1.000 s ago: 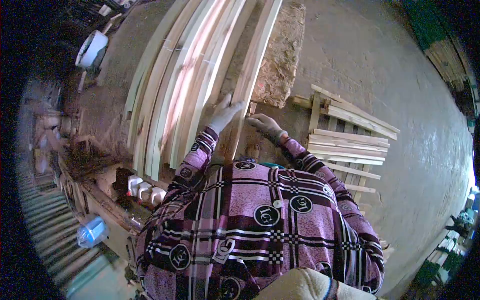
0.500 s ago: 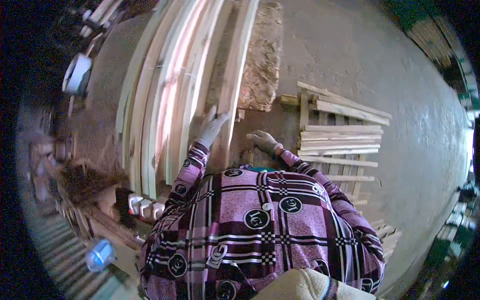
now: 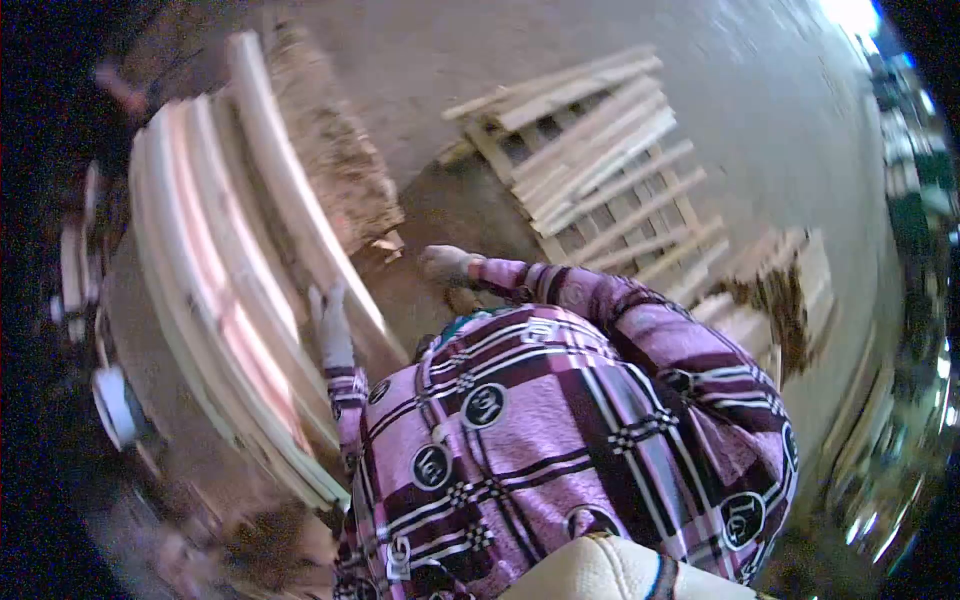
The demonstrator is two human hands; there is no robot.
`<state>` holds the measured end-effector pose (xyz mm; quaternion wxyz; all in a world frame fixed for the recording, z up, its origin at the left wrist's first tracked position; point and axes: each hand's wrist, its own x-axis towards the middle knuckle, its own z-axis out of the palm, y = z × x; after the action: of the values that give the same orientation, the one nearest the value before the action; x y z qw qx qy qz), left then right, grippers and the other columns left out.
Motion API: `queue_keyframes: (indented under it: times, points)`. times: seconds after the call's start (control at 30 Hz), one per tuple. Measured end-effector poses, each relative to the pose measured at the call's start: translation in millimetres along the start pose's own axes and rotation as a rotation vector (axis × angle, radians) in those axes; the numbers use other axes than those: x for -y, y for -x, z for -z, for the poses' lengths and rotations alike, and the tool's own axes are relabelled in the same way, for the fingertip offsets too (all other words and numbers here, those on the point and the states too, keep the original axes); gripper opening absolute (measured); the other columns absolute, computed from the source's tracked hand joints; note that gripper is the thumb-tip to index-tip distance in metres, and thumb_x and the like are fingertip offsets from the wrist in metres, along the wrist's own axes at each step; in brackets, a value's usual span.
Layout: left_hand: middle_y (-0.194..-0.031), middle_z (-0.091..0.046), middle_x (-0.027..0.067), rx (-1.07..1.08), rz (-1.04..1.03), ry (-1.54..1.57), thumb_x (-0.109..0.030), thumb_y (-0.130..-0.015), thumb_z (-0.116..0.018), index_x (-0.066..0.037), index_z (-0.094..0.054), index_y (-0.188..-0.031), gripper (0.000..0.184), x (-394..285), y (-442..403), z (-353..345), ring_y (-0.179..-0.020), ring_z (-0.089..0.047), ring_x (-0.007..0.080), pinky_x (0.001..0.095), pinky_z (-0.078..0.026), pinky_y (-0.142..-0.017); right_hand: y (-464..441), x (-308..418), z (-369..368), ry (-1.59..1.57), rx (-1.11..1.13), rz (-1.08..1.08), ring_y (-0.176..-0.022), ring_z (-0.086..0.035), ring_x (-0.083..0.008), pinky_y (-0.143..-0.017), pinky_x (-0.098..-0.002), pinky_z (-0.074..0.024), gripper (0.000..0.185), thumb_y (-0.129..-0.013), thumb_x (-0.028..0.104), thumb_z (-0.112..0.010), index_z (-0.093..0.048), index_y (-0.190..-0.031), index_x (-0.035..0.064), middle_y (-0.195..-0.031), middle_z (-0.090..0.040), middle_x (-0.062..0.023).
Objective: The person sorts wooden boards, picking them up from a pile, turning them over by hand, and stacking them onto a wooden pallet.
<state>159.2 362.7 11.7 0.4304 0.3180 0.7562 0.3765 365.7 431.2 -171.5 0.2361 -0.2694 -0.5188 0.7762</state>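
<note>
My left hand (image 3: 334, 326), in a pale glove, lies along the near part of a long light timber (image 3: 290, 190), fingers stretched out and apart. It seems to touch the timber's left side; its grip is not closed. More long timbers (image 3: 205, 240) lie side by side to the left of that hand. My right hand (image 3: 449, 264), also gloved, hovers above the floor just right of the timber, somewhat blurred. Its fingers look loosely bent, and I see nothing in them. Nearby, a rough, bark-like brown slab (image 3: 335, 140) lies beyond the timber.
On the right a stack of thin wooden slats (image 3: 600, 150) rests crosswise on other slats. Further right stand more wood pieces (image 3: 775, 290) with a dark, rough middle. A white round object (image 3: 118, 405) is at the far left. Concrete floor (image 3: 760, 130) spreads beyond.
My view has turned right, so the timbers and slats appear slanted and shifted left. My left hand remains by the timber; my right hand stays apart from it, with fingers looking more bent.
</note>
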Motion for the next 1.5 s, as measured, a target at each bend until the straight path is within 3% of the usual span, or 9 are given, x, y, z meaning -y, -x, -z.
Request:
queue_keyframes:
  times: [0.23, 0.57, 0.7, 0.83, 0.9, 1.13, 1.2, 1.23, 1.5]
  points:
    - [-0.123, -0.03, 0.0263, -0.204, -0.493, -0.651, -0.04, -0.068, -0.062, 0.002, -0.021, -0.125, 0.082, -30.8, 11.8, -23.5, -0.115, -0.029, 0.0374, 0.0402, -0.024, -0.095, 11.4, 103.4, -30.1, 0.163, -0.283, -0.347, -0.068, -0.057, -0.0257, -0.058, -0.0369, -0.0452, 0.021, -0.071, 0.013, -0.05, -0.053, -0.091, 0.0061, -0.077, -0.058, -0.0114]
    - [-0.118, -0.034, 0.0267, -0.169, -0.735, -0.222, -0.023, -0.066, -0.061, 0.003, -0.026, -0.124, 0.072, 29.5, -88.1, -23.8, -0.11, -0.034, 0.0362, 0.0403, -0.026, -0.095, -16.2, 128.5, -63.0, 0.91, -0.402, 0.001, -0.073, -0.055, -0.0336, -0.062, -0.0417, -0.0427, 0.028, -0.068, 0.018, -0.054, -0.05, -0.095, 0.0128, -0.078, -0.057, -0.0152]
    - [-0.106, -0.044, 0.0246, -0.25, -0.347, -0.778, -0.035, -0.064, -0.063, -0.007, -0.033, -0.122, 0.071, 8.2, -99.7, -19.2, -0.096, -0.045, 0.0371, 0.0447, -0.036, -0.082, -46.0, 145.4, -62.0, 0.991, -0.392, 0.068, -0.076, -0.055, -0.0329, -0.063, -0.0402, -0.0435, 0.028, -0.072, 0.018, -0.052, -0.048, -0.099, 0.0121, -0.078, -0.057, -0.0156]
    - [-0.119, -0.033, 0.0288, -0.419, -0.232, -0.186, -0.028, -0.076, -0.05, -0.013, -0.031, -0.124, 0.054, 25.6, -102.7, -26.3, -0.103, -0.041, 0.0412, 0.0428, -0.039, -0.082, -68.1, 140.1, -63.8, 1.05, -0.464, 0.473, -0.077, -0.054, -0.0343, -0.064, -0.0397, -0.0426, 0.024, -0.073, 0.011, -0.048, -0.049, -0.096, 0.0052, -0.084, -0.055, -0.0172]
    - [-0.121, -0.03, 0.0292, -0.482, -0.49, -0.884, -0.032, -0.074, -0.054, -0.011, -0.028, -0.126, 0.061, 10.1, -75.5, -27.5, -0.106, -0.039, 0.0425, 0.0435, -0.038, -0.083, -140.2, 68.4, -24.0, 1.579, -0.285, 0.403, -0.073, -0.053, -0.0347, -0.063, -0.0408, -0.0428, 0.021, -0.072, 0.008, -0.047, -0.051, -0.092, 0.0034, -0.082, -0.053, -0.0181]
    - [-0.115, -0.036, 0.0256, -0.462, -0.495, -0.66, -0.039, -0.071, -0.058, -0.004, -0.039, -0.118, 0.062, 3.4, 34.2, -30.4, -0.102, -0.042, 0.0381, 0.0415, -0.036, -0.085, -176.3, 113.3, 12.7, 1.183, -0.51, 0.658, -0.06, -0.051, -0.0295, -0.052, -0.0328, -0.0436, 0.014, -0.072, 0.012, -0.05, -0.05, -0.084, 0.0047, -0.074, -0.052, -0.0153]
    - [-0.112, -0.041, 0.0217, -0.453, -0.401, -0.472, -0.031, -0.072, -0.056, -0.003, -0.046, -0.11, 0.048, 28.8, 59.8, -32.7, -0.1, -0.043, 0.034, 0.0406, -0.036, -0.085, -222.7, 76.1, 41.6, 0.082, -0.494, 0.434, -0.064, -0.051, -0.0281, -0.059, -0.0352, -0.0433, 0.015, -0.072, 0.01, -0.049, -0.053, -0.086, 0.004, -0.074, -0.053, -0.0119]
    - [-0.112, -0.041, 0.0217, -0.477, -0.372, -0.467, -0.031, -0.072, -0.056, -0.003, -0.046, -0.11, 0.048, 31.0, 72.1, -30.3, -0.1, -0.043, 0.034, 0.0406, -0.036, -0.085, -194.8, 112.4, 30.6, 1.066, -0.565, 0.591, -0.07, -0.052, -0.0302, -0.064, -0.0371, -0.043, 0.018, -0.071, 0.014, -0.051, -0.055, -0.086, 0.005, -0.076, -0.054, -0.0136]
    - [-0.104, -0.047, 0.0192, -0.591, -0.154, -0.337, -0.016, -0.071, -0.057, -0.003, -0.047, -0.107, 0.04, 60.3, 149.7, -43.3, -0.099, -0.042, 0.0335, 0.038, -0.037, -0.083, -199.1, 99.0, 66.3, 1.099, -0.577, 0.638, -0.076, -0.053, -0.0326, -0.067, -0.0382, -0.0423, 0.019, -0.068, 0.018, -0.056, -0.058, -0.084, 0.009, -0.079, -0.057, -0.0153]
